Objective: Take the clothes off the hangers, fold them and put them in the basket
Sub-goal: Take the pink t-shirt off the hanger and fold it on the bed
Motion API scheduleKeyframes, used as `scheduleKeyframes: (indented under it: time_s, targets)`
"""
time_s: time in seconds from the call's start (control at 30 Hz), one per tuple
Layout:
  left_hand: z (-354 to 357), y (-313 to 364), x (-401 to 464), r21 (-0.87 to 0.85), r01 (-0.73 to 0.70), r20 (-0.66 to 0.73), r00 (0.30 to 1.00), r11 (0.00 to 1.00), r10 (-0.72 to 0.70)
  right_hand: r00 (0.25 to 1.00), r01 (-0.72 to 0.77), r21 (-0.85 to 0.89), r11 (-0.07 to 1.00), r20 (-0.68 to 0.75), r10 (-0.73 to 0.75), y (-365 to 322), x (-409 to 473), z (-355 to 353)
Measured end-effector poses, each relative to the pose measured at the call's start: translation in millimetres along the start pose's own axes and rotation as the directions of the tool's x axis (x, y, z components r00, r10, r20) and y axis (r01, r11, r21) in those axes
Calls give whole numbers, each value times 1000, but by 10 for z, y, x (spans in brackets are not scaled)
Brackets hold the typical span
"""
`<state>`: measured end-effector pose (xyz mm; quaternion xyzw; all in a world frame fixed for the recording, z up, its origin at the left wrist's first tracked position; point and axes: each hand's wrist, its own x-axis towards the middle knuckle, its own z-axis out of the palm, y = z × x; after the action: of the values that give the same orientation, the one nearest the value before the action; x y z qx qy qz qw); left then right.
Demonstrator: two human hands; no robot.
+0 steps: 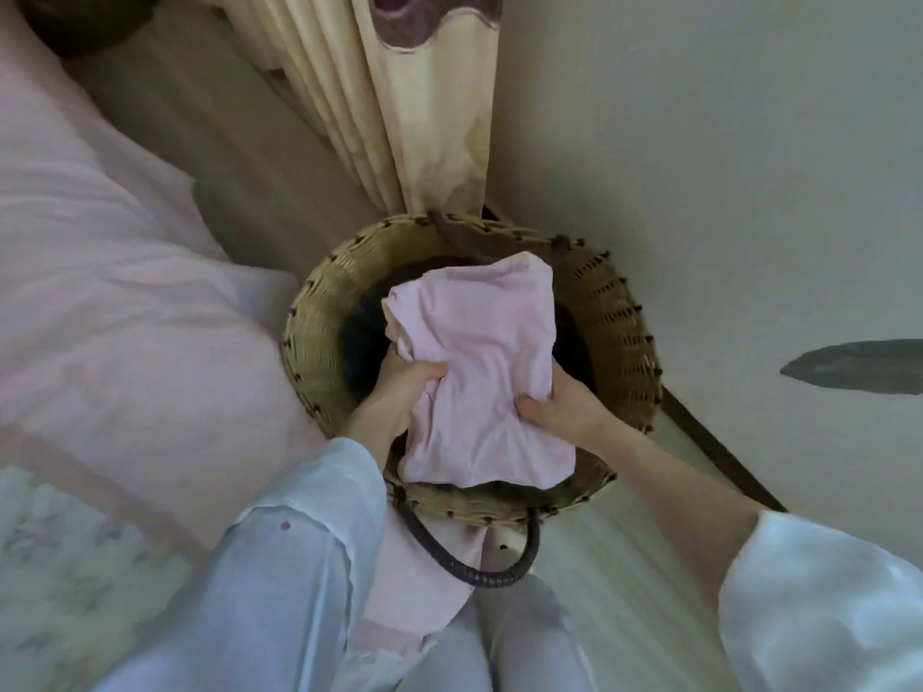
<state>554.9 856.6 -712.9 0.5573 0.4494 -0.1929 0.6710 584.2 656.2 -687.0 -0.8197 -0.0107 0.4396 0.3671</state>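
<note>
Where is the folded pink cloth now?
In the head view, the pink cloth is at the centre, over the open basket, held by the left hand and right hand.

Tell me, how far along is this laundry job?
Done: the pink garment is off its hanger and folded. In hand: left hand and right hand grip it over the wicker basket, not yet released. Left: letting go. No hangers or other clothes are in view.
</note>
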Motion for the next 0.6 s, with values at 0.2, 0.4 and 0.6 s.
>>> scheduleKeyframes:
  time_s: [0.2, 0.4, 0.6]
  targets:
    - [127, -640, 870, 205, 55, -1, 998, 977, -56, 995, -42, -98, 994, 83, 50, 861, 766, 473]
    - [162, -990, 1561, 260, 23, -56, 998, 965, -9, 983, -153, -6, 988, 105, 152, 1227, 1459, 731]
    - [-5, -1231, 1945, 801, 5, -266, 899, 599, 348, 967, -253, -52, 966, 10, 254, 1420, 1951, 963]
